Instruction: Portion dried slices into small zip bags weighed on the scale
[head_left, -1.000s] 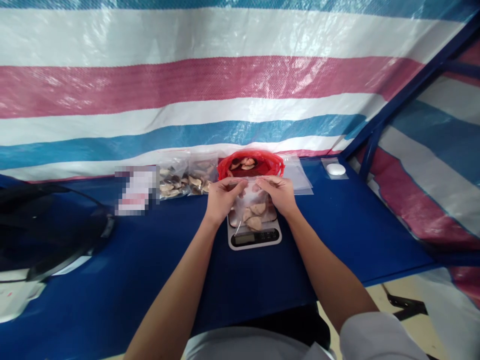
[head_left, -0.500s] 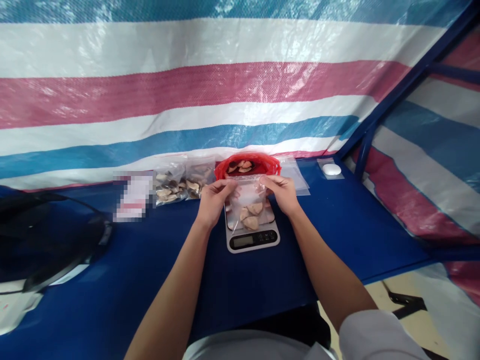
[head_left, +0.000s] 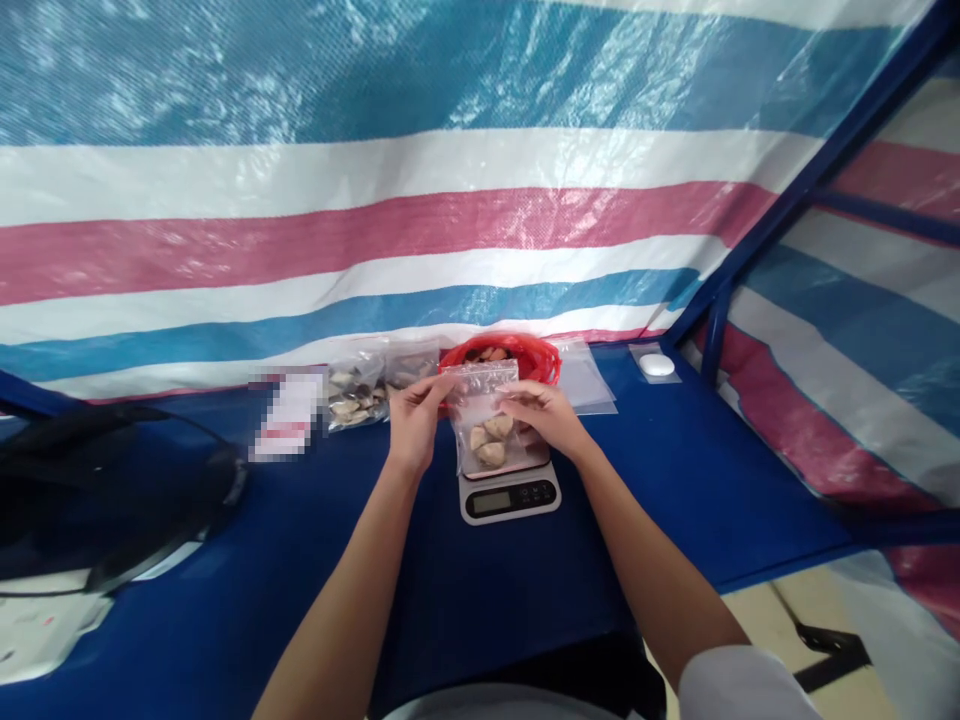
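A clear zip-lock bag (head_left: 472,410) with a few pale tan, slice-like pieces (head_left: 493,440) at its bottom is held up over a white kitchen scale (head_left: 510,503). My left hand (head_left: 415,420) is closed in a pinch on the bag's upper left edge. The fingers of my right hand (head_left: 551,415) are pinched at its upper right side, partly across its front. The bag hides much of the scale's plate; the display and buttons show. Just behind the bag stands a red plastic bag (head_left: 541,358), its mouth open, with brown pieces inside.
Filled clear bags (head_left: 352,395) lie to the left, beside a blurred-out pale item (head_left: 289,415). Flat clear bags (head_left: 589,385) and a white rounded object (head_left: 656,365) are at the right. A black item (head_left: 112,490) occupies the left of the blue table (head_left: 315,580). Striped sheeting hangs behind.
My right hand has shifted left and lower along the bag, from its top right corner. The bag has turned and narrowed slightly. The camera view has tilted up.
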